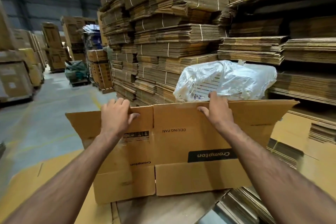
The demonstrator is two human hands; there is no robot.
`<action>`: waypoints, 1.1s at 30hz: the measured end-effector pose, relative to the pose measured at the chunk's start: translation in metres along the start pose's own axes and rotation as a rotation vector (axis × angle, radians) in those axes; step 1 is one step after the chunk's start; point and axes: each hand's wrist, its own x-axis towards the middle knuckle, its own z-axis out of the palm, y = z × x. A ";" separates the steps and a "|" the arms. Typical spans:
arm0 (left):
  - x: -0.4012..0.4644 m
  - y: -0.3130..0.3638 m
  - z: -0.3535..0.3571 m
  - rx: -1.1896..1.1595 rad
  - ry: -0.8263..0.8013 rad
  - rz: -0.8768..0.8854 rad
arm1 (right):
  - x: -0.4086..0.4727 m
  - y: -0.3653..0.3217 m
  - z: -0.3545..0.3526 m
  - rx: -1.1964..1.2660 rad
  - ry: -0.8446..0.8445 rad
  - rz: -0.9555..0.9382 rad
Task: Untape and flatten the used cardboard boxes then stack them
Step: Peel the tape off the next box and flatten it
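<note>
A flattened brown cardboard box point(178, 143), printed "Crompton" and "CEILING FAN" upside down, stands tilted in front of me with its flaps spread. My left hand point(116, 116) grips its upper edge near the left fold, fingers over the far side and thumb on the near face. My right hand point(217, 111) holds the same upper edge further right in the same way. The box's lower flaps rest on flat cardboard sheets point(163, 209) lying below it.
Tall tied bundles of flattened cartons point(163, 42) rise just behind the box. A crumpled clear plastic bag point(227, 80) lies on a low stack to the right. More flat cardboard point(300, 132) covers the right side. An aisle of concrete floor point(54, 105) runs left, lined with stacked boxes.
</note>
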 end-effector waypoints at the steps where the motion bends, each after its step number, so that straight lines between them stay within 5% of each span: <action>1: -0.001 0.002 -0.001 -0.024 0.021 -0.010 | 0.001 0.001 0.001 -0.022 -0.014 0.011; 8: -0.009 0.029 -0.009 -0.061 0.104 -0.072 | 0.002 0.007 0.013 -0.121 -0.058 0.111; 17: -0.013 0.031 -0.013 -0.098 0.179 -0.034 | -0.022 -0.040 0.019 -0.009 -0.167 -0.167; 23: -0.020 0.007 -0.011 -0.175 0.205 0.052 | -0.019 -0.055 0.020 0.099 -0.072 -0.190; 30: -0.055 -0.069 -0.001 -0.257 0.161 -0.349 | -0.001 -0.058 0.007 0.001 0.014 -0.238; 33: -0.070 -0.077 -0.005 -0.797 0.085 -0.506 | 0.001 -0.066 0.002 -0.019 0.021 -0.257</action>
